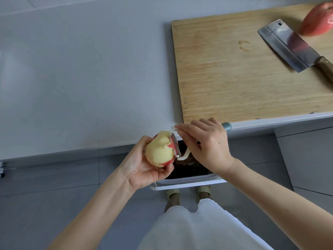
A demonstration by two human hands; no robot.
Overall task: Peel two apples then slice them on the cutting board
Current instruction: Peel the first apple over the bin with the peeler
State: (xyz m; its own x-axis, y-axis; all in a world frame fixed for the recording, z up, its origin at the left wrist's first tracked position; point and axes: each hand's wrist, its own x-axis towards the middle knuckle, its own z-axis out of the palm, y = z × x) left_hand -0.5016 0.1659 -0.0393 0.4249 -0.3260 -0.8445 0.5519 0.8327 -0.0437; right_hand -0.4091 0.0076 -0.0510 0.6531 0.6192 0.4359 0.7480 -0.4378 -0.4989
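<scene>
Cupped fingers of the left hand (144, 166) hold the apple (159, 150) from below and behind, thumb at its lower edge. The fruit is mostly bare and pale yellow, and red skin shows only in patches on the side facing the peeler (175, 145) and along the bottom. The right hand (207, 147) grips the peeler with fingers curled over the handle and the blade laid against the apple's right side. This hand hides the middle of the handle, and only the teal end pokes out behind the knuckles. A pale strip of peel (185, 155) hangs from the blade's lower end.

Both hands are held out past the front edge of the grey counter (72, 78), over a white-rimmed bin (189, 183) with dark contents. The hands and apple cover part of its opening.

On the counter to the right lies a wooden board (234, 78). A cleaver (288, 46) rests flat on its far right part, its wooden handle running off the frame. Just beyond the blade sits the second apple (319, 20), red and unpeeled and cut off by the corner, its colour mirrored in the steel. Below the bin, two sandals (173, 193) and a white garment (198, 228) show.
</scene>
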